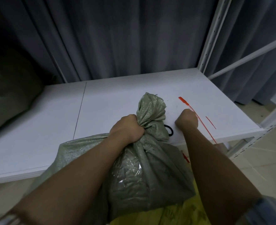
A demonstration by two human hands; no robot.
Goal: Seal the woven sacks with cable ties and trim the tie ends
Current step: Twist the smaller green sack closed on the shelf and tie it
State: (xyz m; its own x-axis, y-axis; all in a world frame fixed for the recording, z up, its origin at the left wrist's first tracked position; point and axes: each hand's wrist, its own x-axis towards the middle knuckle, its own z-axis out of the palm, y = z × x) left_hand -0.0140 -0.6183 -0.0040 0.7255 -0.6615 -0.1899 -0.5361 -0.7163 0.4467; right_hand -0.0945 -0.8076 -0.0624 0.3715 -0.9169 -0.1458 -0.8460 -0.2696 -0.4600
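The left hand clenches the gathered neck of the grey-green woven sack at the white shelf's front edge; the right hand, just beside that neck, seems to pinch a long red cable tie. Next: loop it round the neck.

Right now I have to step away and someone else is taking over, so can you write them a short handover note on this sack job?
Left hand grips the gathered neck of the green sack, which leans against the front edge of the white table.
Right hand pinches a red cable tie lying on the table; a short red tie offcut lies just right of it.
A black ring-shaped thing peeks out behind the sack; likely a tool handle, cannot tell.
Done: neck bunched.
Left: wrap the tie, pull tight, trim the end.
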